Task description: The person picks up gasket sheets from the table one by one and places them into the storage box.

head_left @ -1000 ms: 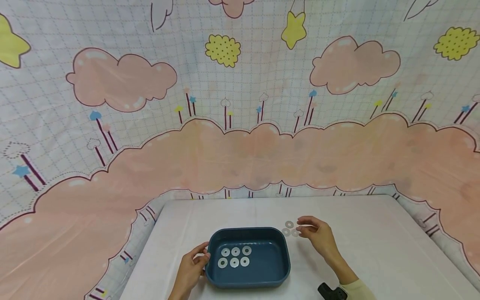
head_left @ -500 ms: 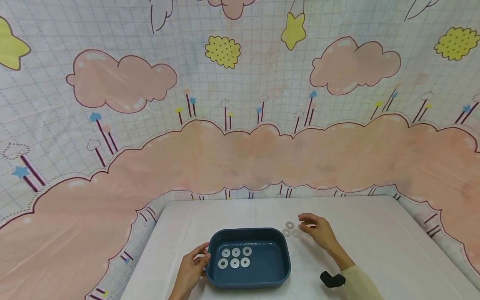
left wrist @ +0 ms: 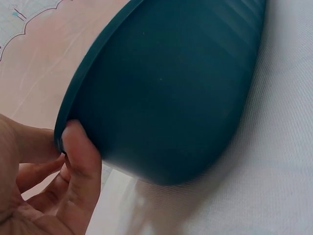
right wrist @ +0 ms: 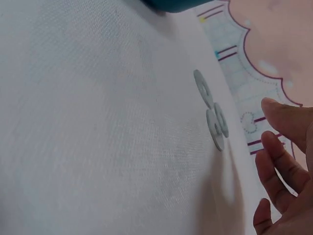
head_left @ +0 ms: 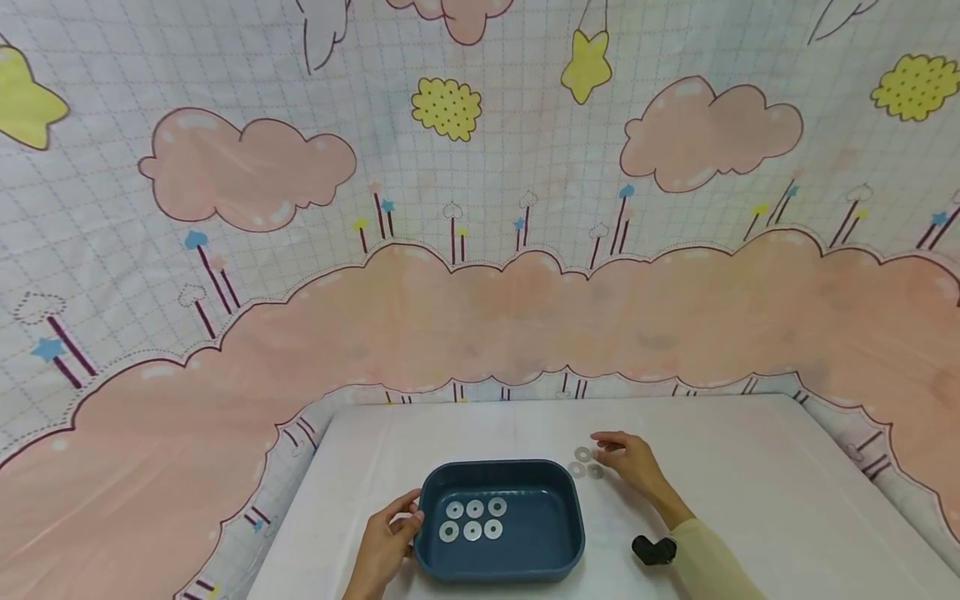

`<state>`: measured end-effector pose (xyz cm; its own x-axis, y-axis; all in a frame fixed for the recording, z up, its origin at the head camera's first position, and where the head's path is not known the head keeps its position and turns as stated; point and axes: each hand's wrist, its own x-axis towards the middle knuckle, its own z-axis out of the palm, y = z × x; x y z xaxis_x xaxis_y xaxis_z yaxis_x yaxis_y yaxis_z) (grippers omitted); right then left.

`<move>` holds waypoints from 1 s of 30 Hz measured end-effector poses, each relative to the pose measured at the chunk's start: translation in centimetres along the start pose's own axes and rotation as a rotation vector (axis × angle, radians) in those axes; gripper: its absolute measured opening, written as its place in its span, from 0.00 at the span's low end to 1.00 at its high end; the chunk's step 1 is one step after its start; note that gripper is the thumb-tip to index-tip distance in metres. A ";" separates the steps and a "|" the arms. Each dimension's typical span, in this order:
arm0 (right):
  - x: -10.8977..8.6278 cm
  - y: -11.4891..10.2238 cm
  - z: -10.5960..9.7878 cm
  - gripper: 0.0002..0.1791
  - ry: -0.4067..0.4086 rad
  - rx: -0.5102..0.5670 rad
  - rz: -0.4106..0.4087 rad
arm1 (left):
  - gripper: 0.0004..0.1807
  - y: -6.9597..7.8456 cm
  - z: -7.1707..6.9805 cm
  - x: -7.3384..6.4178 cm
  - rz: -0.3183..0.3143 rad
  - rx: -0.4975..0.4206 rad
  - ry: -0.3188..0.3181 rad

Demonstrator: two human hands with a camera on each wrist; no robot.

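Note:
A dark blue rectangular tray (head_left: 498, 565) stands on the white table, with several flat metal washers (head_left: 472, 531) lying in two rows in its left half. My left hand (head_left: 381, 546) grips the tray's left rim; in the left wrist view the thumb and fingers (left wrist: 80, 152) pinch that edge. Three more washers (right wrist: 215, 129) lie close together on the table, just beyond the tray's right rear corner. Above and right of them hovers my right hand (head_left: 633, 465), fingers relaxed and slightly bent, holding nothing. The right wrist view shows a gap between its fingertips and these washers.
White cloth covers the table (head_left: 750, 483), whose back edge meets a printed curtain (head_left: 525, 325) with clouds and stars. A black device (head_left: 654, 551) sits at the right wrist, by the pale yellow sleeve (head_left: 712, 562).
My right hand stays near the three loose washers, drawing back slightly and then shifting a little closer again. The left hand keeps its hold on the tray. The head view has tilted slightly.

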<state>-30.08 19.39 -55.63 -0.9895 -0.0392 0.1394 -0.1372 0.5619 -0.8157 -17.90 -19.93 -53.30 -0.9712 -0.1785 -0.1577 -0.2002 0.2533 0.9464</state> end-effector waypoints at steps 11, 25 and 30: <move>1.0 0.9 1.5 0.15 -0.041 -0.029 0.033 | 0.24 -0.1 0.1 0.1 -0.004 0.002 0.006; 1.1 1.0 2.4 0.17 -0.025 -0.215 0.076 | 0.24 0.0 0.1 0.0 -0.002 0.002 0.010; 1.2 0.9 2.6 0.15 -0.014 -0.244 0.053 | 0.24 0.1 0.1 0.1 -0.014 0.005 0.011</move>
<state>-31.55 17.74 -57.65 -0.9957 -0.0145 0.0910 -0.0713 0.7466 -0.6615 -18.02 -19.82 -53.26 -0.9667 -0.1931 -0.1680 -0.2148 0.2555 0.9427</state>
